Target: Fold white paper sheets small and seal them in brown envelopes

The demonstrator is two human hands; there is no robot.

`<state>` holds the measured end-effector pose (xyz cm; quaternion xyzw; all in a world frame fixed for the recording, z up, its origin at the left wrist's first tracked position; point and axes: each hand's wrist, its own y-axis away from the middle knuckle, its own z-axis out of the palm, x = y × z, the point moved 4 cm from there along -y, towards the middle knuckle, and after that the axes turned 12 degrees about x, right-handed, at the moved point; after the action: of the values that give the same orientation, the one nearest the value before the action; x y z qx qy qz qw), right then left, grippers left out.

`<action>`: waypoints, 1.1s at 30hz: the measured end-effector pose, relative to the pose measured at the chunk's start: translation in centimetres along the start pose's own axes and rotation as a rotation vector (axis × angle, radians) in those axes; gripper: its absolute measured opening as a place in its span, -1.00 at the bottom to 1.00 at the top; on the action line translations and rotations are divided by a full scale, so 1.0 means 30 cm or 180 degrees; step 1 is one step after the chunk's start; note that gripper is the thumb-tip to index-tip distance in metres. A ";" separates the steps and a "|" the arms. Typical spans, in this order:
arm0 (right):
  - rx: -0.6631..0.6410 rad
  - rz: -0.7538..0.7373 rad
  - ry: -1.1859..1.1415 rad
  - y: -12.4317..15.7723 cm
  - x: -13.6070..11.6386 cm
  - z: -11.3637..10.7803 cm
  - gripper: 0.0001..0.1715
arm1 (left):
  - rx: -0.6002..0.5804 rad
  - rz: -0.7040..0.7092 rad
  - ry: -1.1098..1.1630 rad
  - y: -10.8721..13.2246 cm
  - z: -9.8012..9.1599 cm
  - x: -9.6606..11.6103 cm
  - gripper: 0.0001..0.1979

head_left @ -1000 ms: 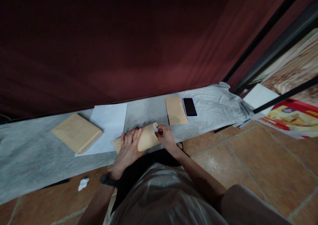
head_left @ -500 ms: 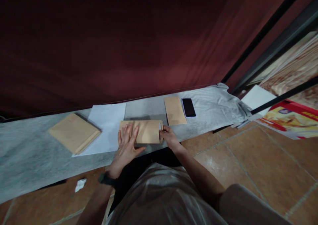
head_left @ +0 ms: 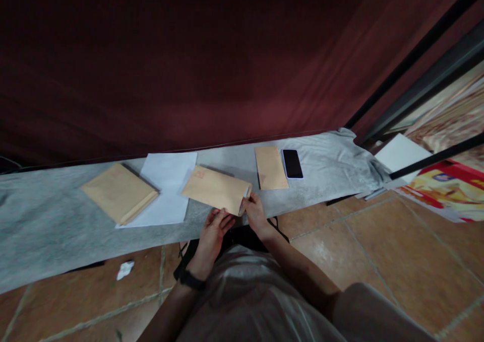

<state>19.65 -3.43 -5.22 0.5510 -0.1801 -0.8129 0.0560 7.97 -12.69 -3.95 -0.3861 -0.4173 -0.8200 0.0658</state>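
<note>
A tan envelope [head_left: 215, 189] is lifted a little above the grey cloth [head_left: 56, 231], tilted, with a white slip showing at its right end. My right hand [head_left: 255, 214] pinches that right corner. My left hand [head_left: 215, 229] sits just below the envelope's lower edge, fingers bent and close together, touching or nearly touching it. A dark watch is on my left wrist.
A stack of tan envelopes [head_left: 119, 192] lies left on a white sheet [head_left: 166, 186]. Another tan envelope [head_left: 270, 167] and a black phone [head_left: 292, 163] lie to the right. Dark red curtain behind. Printed boxes [head_left: 446, 186] and a tiled floor are at right.
The envelope was bent in both hands, then pressed flat on the cloth under my left palm. Now it is lifted and tilted, and my left hand has slid down to its lower edge.
</note>
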 end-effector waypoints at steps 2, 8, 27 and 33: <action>0.0003 -0.0008 -0.0135 0.015 0.000 0.006 -0.72 | -0.0038 -0.0020 0.0032 -0.004 0.038 -0.010 -0.66; -0.0111 0.0005 -0.0136 0.027 -0.036 -0.004 -0.67 | -0.0054 0.0198 -0.0283 -0.037 0.068 0.008 -0.70; -0.0193 -0.2088 0.2443 -0.029 -0.089 -0.113 -0.66 | 0.0089 0.0847 -0.1373 -0.250 0.041 0.158 -0.78; -0.1700 -0.3328 0.3636 0.015 -0.076 -0.045 -0.53 | 0.0482 0.1384 -0.1763 -0.241 0.003 0.206 -0.71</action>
<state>21.72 -3.49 -3.51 0.8610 0.3561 -0.3435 -0.1177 0.63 -6.65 -4.23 -0.6674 -0.3871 -0.6179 0.1515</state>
